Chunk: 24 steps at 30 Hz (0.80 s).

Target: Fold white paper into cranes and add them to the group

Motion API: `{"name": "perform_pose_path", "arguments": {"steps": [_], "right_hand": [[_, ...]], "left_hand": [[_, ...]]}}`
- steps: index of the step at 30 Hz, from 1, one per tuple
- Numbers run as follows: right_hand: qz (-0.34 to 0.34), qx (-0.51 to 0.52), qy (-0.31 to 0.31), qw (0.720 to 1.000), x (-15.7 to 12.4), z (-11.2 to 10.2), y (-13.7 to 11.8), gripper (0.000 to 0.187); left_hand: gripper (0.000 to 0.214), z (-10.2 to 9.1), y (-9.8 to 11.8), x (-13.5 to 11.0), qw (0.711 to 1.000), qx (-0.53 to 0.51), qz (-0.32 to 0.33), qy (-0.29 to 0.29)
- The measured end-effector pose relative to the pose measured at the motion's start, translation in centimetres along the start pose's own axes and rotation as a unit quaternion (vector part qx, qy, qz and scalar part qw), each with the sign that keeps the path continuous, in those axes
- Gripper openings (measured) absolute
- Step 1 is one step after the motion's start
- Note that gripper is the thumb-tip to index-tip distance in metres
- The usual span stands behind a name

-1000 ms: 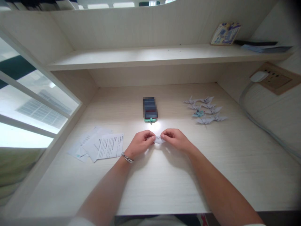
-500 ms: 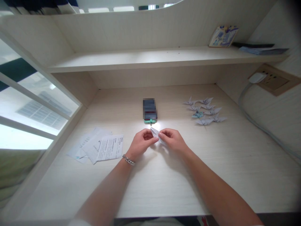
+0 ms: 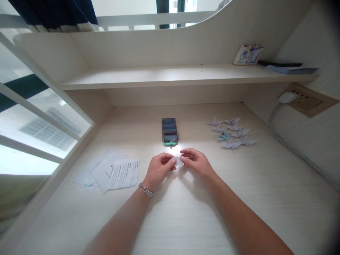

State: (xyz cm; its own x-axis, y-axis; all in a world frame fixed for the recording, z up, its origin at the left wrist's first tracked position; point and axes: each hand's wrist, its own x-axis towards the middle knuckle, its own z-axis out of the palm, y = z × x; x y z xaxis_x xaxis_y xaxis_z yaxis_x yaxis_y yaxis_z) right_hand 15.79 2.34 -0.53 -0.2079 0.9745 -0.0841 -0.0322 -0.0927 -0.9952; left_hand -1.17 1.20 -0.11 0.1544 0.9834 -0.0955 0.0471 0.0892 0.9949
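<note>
A small folded piece of white paper [image 3: 178, 160] is held between my two hands above the desk. My left hand [image 3: 160, 168] pinches its left end between thumb and fingers; a chain bracelet circles that wrist. On the other end, the thumb and fingers of my right hand [image 3: 197, 163] close on the paper, partly covering it. Just beyond the hands lies a dark phone-like object [image 3: 170, 129], blurred out, with a green piece [image 3: 170, 143] at its near end. Several folded paper cranes [image 3: 233, 132] rest at the right, one of them bluish.
Loose printed sheets [image 3: 123, 174] lie overlapping on the left of the desk [image 3: 170, 219]. A shelf [image 3: 148, 76] spans the back, bearing a small box [image 3: 248, 55] and flat booklets [image 3: 290, 68]. From a wall socket [image 3: 309, 101] a grey cable [image 3: 292, 153] runs down the right side.
The folded paper has turned from a slanted, pointed position to lying flatter between my hands. My right fingers have shifted over it. The camera view has tilted up slightly.
</note>
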Motion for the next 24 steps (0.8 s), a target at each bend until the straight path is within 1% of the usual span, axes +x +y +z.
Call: {"name": "perform_pose_path", "arguments": {"steps": [4, 10, 17, 24], "right_hand": [[0.002, -0.056, -0.001, 0.998, 0.15, -0.18, 0.32, 0.022], [-0.013, -0.072, -0.007, 0.997, 0.0, 0.11, 0.09, 0.022], [-0.026, -0.075, 0.009, 0.997, -0.09, 0.32, -0.07, 0.021], [-0.034, -0.073, -0.002, 0.997, -0.01, 0.24, 0.13, 0.016]], "left_hand": [[0.026, 0.08, 0.13, -0.14, 1.0, 0.016, -0.001, -0.019], [0.031, 0.09, 0.15, -0.19, 1.0, -0.001, -0.001, -0.014], [0.027, 0.08, 0.22, -0.16, 1.0, -0.016, 0.011, -0.003], [0.023, 0.21, 0.33, -0.24, 1.0, -0.007, 0.014, -0.006]]}}
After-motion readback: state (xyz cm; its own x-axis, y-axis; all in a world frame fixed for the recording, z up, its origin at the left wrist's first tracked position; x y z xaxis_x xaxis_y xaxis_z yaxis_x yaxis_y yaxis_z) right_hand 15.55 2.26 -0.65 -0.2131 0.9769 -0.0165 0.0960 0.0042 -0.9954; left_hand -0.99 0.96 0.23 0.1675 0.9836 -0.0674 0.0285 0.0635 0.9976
